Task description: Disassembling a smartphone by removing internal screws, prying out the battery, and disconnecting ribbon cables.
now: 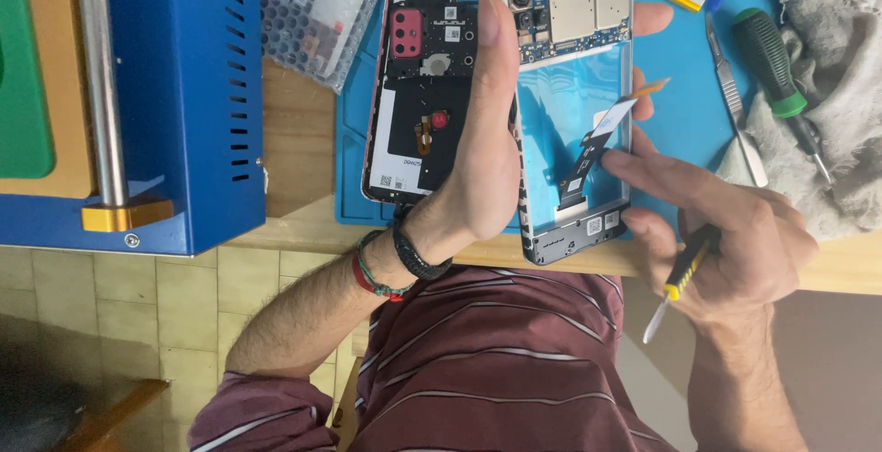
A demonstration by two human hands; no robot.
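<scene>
Left hand (478, 140) grips an opened phone frame (574, 130) over the blue mat (680, 103); right hand (735, 231) holds a yellow-black tool (684, 268), forefinger touching the flex cable (588, 153); wooden bench (845, 268), tiled floor.

Bare blue mat (684, 107) lies open right of the phone frame (574, 231) — scalpel (732, 94), screwdriver (776, 71) and cloth (841, 112) crowd beyond.

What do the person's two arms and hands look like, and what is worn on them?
Both hands are bare, without gloves. The left hand has two bands at the wrist: a black braided bracelet and a thin red and green cord bracelet. The left arm ends in a short maroon sleeve with thin pale stripes. The right hand shows no rings, bands or sleeve.
</scene>
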